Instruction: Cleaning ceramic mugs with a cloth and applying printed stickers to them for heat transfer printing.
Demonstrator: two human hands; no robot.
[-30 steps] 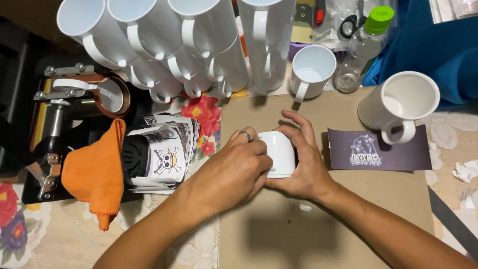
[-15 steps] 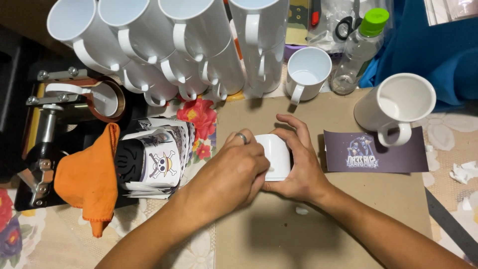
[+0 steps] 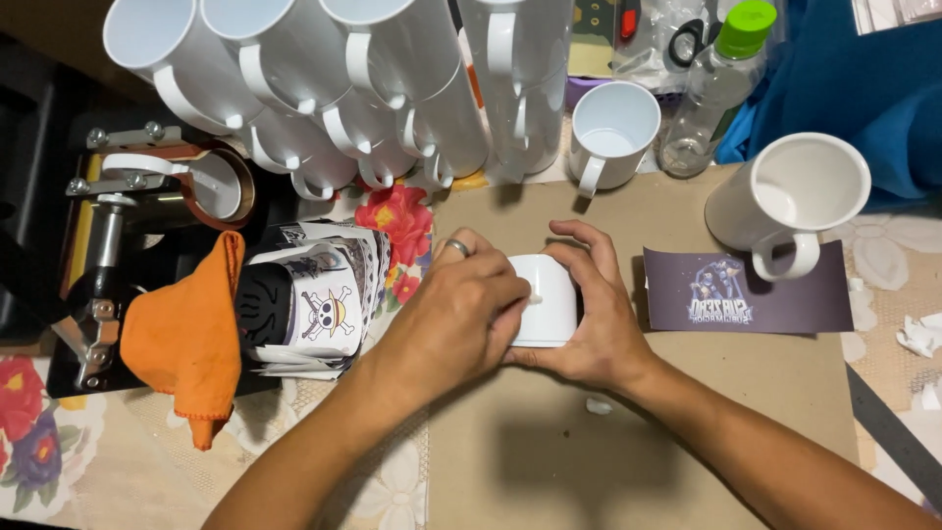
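Observation:
A white mug [image 3: 546, 300] lies on its side on a brown cardboard sheet [image 3: 549, 461] at the centre of the head view. My left hand [image 3: 453, 319], with a ring on one finger, wraps over the mug's left side. My right hand [image 3: 595, 314] cups it from the right and from below. Both hands grip the mug together. A dark purple printed sheet [image 3: 746, 292] rests flat on the cardboard just right of my right hand.
Stacked white mugs [image 3: 324, 88] fill the back. Single white mugs stand at back centre [image 3: 610, 132] and right [image 3: 785, 201]. A clear bottle with a green cap [image 3: 716, 88], a mug press [image 3: 137, 196], an orange cloth [image 3: 186, 334] and printed sheets [image 3: 314, 299] are also around.
Both hands stay wrapped on the white mug with only small finger shifts. The view has drifted slightly.

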